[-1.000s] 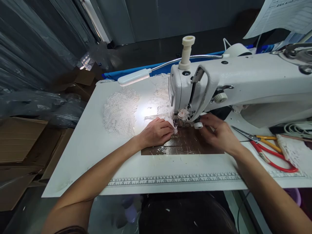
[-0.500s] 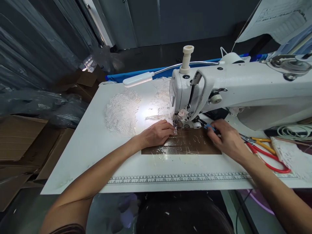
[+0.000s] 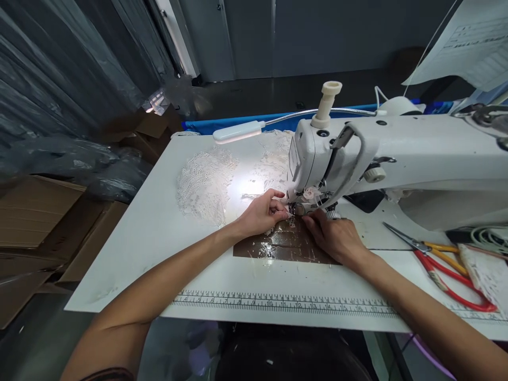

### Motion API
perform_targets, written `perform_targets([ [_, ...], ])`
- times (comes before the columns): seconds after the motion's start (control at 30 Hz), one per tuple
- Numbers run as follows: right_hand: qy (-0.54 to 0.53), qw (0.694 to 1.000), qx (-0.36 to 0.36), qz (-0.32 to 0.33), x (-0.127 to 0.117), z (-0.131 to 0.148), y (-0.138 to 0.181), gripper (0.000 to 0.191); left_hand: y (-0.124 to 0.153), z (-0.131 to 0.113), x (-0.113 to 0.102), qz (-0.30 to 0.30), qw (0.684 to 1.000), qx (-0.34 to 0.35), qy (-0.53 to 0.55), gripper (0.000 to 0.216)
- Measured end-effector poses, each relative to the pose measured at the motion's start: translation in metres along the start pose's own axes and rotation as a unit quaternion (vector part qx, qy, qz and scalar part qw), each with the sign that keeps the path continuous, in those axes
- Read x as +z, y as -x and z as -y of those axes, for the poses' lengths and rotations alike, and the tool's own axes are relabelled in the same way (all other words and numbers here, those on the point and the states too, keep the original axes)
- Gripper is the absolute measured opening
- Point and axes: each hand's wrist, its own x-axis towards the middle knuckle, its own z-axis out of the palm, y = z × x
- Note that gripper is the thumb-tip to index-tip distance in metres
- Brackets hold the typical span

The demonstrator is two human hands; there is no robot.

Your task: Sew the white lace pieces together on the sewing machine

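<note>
I had both hands at the needle of the sewing machine [image 3: 357, 153], fingertips nearly meeting. My left hand [image 3: 264, 214] pinched the small piece of pale lace [image 3: 286, 211] just left of the needle, fingers curled on it, seemingly to keep its edge flat. My right hand [image 3: 331, 235] rested on the brown taped patch [image 3: 278, 246] in front of the needle, fingertips pressed close to the foot; whether it gripped anything I could not tell. The piece was tiny, whitish and mostly hidden by my fingers. More lace [image 3: 206, 182] lay left of the machine under the lamp [image 3: 238, 132]; scissors [image 3: 448, 264] lay to its right.
</note>
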Motion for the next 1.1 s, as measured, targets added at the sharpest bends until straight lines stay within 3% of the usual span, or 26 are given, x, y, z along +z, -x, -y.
perform_targets([
  [0.53, -0.036, 0.998, -0.006, -0.057, 0.015, 0.017, -0.018, 0.045, -0.004, 0.004, -0.004, -0.003, 1.0, -0.017, 0.008, 0.026],
  [0.73, -0.11, 0.993, 0.003, -0.046, 0.014, 0.015, -0.019, 0.04, -0.002, 0.0, -0.002, 0.011, 1.0, -0.006, -0.013, 0.023],
  [0.87, -0.099, 0.993, -0.041, -0.041, 0.005, 0.009, -0.007, 0.048, 0.003, -0.013, -0.011, 0.029, 0.996, 0.013, -0.077, 0.029],
  [0.97, -0.057, 0.993, -0.087, -0.053, -0.002, -0.006, 0.007, 0.053, 0.003, -0.028, -0.026, 0.044, 0.979, 0.063, -0.19, 0.019],
  [1.1, 0.007, 0.995, -0.036, -0.091, -0.006, -0.034, 0.021, 0.051, -0.003, -0.035, -0.034, -0.002, 0.945, 0.122, -0.302, 0.016],
])
